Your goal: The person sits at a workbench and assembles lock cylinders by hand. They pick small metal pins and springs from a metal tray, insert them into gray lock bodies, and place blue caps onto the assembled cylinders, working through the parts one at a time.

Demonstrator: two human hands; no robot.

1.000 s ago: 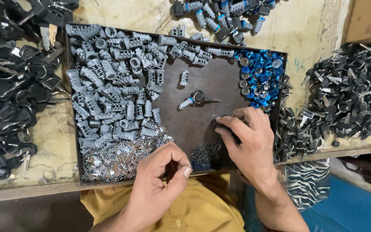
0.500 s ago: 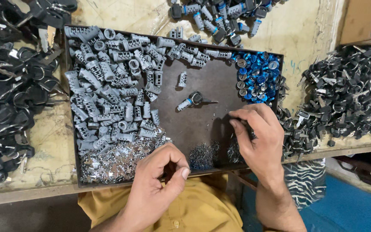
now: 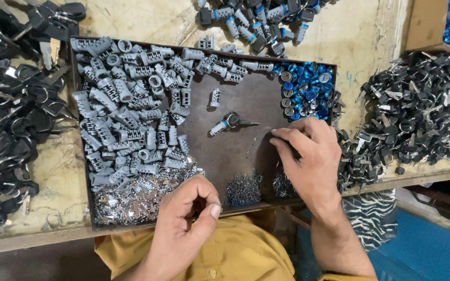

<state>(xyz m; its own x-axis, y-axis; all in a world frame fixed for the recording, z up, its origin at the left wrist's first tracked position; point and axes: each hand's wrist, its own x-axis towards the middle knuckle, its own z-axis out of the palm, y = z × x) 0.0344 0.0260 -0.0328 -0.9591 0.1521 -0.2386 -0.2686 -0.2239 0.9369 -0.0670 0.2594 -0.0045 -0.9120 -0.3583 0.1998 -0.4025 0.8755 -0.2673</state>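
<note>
Left hand (image 3: pixel 186 221) at lower centre of frame, over the tray's (image 3: pixel 246 151) near rim, fingers curled in, thumb and forefinger pinched close together; whether anything small sits between them, cannot tell. Just beside it, to the left, a heap of shiny metal plates (image 3: pixel 136 200) in the tray's lower left corner.

Right hand (image 3: pixel 308 156) right of centre, palm down on the tray's lower right part, fingers bent and close together, tips pressed to the brown floor; nothing seen gripped. Near its wrist, two small heaps of thin pins (image 3: pixel 243 188) along the lower rim.

In the tray's middle, lying alone: a grey cylinder with a key (image 3: pixel 225 124) in it, well apart from both hands, nearer the right. Above it, one loose cylinder (image 3: pixel 214 98). Filling the tray's left half and top edge, a mass of grey cylinders (image 3: pixel 126 114). Upper right corner of the tray: blue caps (image 3: pixel 305 91).

Outside the tray: black keys (image 3: pixel 6 119) at far left, more black keys (image 3: pixel 417 114) at right, blue-tipped cylinders (image 3: pixel 256 21) at top centre.
</note>
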